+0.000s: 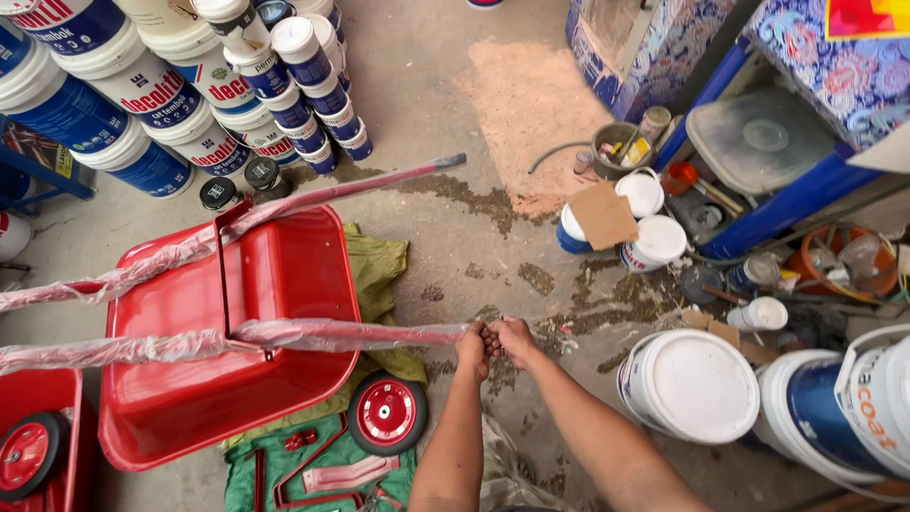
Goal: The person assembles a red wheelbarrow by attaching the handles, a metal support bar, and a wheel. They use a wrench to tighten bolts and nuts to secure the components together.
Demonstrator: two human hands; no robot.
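A red wheelbarrow tray (190, 379) lies on the concrete floor with two long red handle bars wrapped in clear plastic film. My left hand (471, 346) is closed around the end of the nearer bar (351, 333). My right hand (515, 339) is pressed against the same bar end, fingers curled on it beside the left hand. The farther bar (360, 187) runs diagonally to a bare grey tip. A red wheel with a black tyre (387, 413) lies just left of my left forearm, on green cloth (327, 469) with loose red brackets.
Stacked paint buckets (142, 90) fill the back left. Large white-lidded buckets (692, 384) stand at right, smaller cans (654, 242) and clutter behind them near a blue patterned cabinet (834, 66). Another red tray with a wheel (33, 450) is at the lower left.
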